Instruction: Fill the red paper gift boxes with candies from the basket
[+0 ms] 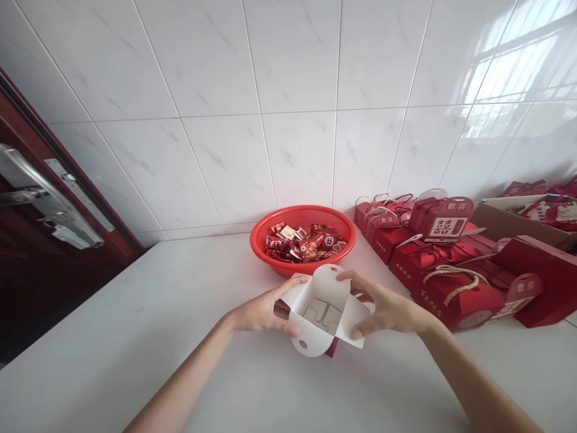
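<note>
An upright gift box, white inside and red outside, stands with its flaps spread and its bottom panels showing through the top. My left hand grips its left side, thumb on the near rounded flap. On the other side my right hand holds the right flap by the thumb, with fingers at the far flap. Just behind the box sits a red plastic basket with wrapped sweets in red and white packets.
Finished-looking red gift boxes with rope handles and ribbons crowd the right side. Beyond them is a cardboard box holding red packets. A tiled wall backs the white table; a brown door stands at left.
</note>
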Demonstrator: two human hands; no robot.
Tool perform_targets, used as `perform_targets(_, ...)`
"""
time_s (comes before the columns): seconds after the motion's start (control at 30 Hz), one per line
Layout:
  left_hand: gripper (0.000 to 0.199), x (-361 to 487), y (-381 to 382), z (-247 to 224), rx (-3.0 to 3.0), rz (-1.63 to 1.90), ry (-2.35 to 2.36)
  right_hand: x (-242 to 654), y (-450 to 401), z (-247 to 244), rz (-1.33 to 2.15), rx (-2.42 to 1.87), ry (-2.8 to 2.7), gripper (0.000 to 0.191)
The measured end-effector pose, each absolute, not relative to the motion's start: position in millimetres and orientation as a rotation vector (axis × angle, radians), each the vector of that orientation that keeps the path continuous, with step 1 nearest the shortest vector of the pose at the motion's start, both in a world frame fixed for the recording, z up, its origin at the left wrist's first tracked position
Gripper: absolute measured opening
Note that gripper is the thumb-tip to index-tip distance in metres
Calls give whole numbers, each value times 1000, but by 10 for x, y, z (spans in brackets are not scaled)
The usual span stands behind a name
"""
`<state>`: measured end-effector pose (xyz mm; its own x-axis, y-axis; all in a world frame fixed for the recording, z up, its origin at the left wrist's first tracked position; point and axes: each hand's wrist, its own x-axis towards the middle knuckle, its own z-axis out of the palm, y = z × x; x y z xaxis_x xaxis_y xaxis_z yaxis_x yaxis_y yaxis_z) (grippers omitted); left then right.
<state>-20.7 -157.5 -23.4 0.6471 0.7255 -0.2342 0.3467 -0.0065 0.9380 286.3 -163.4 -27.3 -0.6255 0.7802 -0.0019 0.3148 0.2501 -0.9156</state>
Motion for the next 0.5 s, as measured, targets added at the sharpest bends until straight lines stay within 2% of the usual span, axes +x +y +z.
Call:
perform_targets(0.3,108,-299,-1464,-412,1697,467,889,2793,-1583,-331,1568,-957,-1929,90)
perform_targets(0.5,103,-323,-1518,-146,1908,398,1083,2802,-1573,-350,1469,-959,-1942,99)
